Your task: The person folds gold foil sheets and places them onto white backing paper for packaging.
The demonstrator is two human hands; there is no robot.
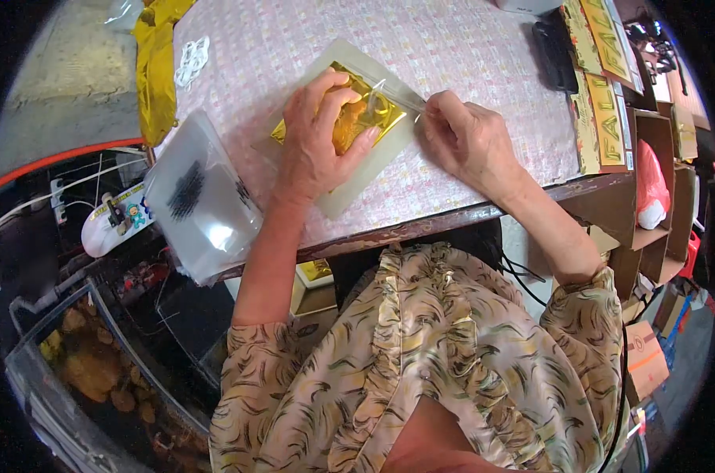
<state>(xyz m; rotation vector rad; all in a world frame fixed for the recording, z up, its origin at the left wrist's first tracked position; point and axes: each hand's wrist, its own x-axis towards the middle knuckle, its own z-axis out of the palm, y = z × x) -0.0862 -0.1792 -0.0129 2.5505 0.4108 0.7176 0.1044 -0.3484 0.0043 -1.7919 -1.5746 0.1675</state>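
Note:
A square of shiny gold foil (389, 118) lies on the table inside a clear plastic sleeve (373, 177), turned at an angle. My left hand (314, 138) rests on the gold square with its fingers spread and bent, the thumb apart from the rest. On the sleeve's right corner, my right hand (472, 142) is closed in a pinch, gripping the plastic edge. Its fingertips are partly hidden behind the knuckles.
A stack of clear plastic sleeves (203, 201) hangs over the front left table edge. Gold material (156, 71) and a white string bundle (192, 61) lie at the left. A black object (554, 55) and printed boxes (602, 118) stand at the right.

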